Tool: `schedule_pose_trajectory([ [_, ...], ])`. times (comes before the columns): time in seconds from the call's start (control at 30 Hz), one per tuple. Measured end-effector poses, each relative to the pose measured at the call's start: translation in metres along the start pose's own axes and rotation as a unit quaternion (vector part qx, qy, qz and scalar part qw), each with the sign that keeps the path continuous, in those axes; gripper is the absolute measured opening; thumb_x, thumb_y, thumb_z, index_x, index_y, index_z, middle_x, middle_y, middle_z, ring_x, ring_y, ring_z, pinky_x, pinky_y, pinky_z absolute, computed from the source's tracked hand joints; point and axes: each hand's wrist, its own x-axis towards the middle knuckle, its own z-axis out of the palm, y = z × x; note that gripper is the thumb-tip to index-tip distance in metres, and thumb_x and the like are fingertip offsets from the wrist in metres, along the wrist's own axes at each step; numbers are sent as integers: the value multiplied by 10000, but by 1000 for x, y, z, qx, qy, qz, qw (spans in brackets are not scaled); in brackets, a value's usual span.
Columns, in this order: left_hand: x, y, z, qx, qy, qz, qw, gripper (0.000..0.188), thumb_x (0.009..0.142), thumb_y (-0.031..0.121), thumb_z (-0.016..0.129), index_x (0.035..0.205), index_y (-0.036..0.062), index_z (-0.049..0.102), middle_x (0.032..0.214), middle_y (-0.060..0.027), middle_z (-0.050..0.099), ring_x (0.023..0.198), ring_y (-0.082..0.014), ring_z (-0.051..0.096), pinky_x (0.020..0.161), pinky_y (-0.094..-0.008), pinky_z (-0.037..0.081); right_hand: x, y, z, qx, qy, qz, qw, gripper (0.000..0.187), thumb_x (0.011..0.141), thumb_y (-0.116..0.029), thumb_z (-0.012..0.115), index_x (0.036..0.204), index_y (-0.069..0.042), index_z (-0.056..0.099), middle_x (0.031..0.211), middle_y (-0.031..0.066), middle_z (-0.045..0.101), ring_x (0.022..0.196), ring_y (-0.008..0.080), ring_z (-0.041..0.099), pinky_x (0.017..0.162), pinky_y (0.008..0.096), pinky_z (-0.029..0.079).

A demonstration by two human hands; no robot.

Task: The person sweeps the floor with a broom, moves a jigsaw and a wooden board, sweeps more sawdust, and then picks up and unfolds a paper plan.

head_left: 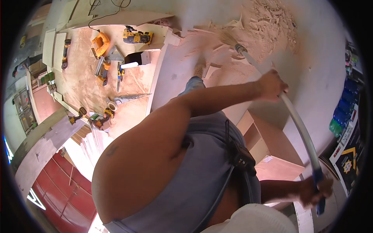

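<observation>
The left hand [272, 85] clasps the broom [297, 117] mid-handle, the right hand [316, 190] its four-o'clock end, apparently for leverage over the bristles [227, 39] at one o'clock.

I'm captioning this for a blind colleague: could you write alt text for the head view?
A person's left hand and right hand grip a long-handled broom, its bristles near wood shavings on the floor. Power tools lie on a dusty worktable at left.
</observation>
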Motion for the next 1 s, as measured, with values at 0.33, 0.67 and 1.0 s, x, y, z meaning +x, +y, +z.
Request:
schedule_pose_trajectory([
  [0.33,-56,-101,-162,-16,104,-99,990,212,659,197,796,858,176,727,785,-71,707,788,-320,683,840,-455,477,57,59,142,22,-150,6,988,272,901,-346,612,869,-91,521,814,26,454,807,189,482,780,350,391],
  [0.67,-49,-164,-216,31,262,-120,957,193,845,302,785,829,128,705,802,-92,705,805,-328,671,710,-474,500,96,37,339,21,-280,-114,953,270,775,-184,756,873,-8,577,739,146,597,713,306,617,643,385,477],
  [1.0,-8,-138,-348,77,336,-86,935,248,877,360,765,812,133,689,753,-69,665,802,-303,654,787,-435,491,158,26,374,203,-291,-258,898,328,795,-409,734,835,-137,557,571,-16,434,525,131,421,609,355,306],
])
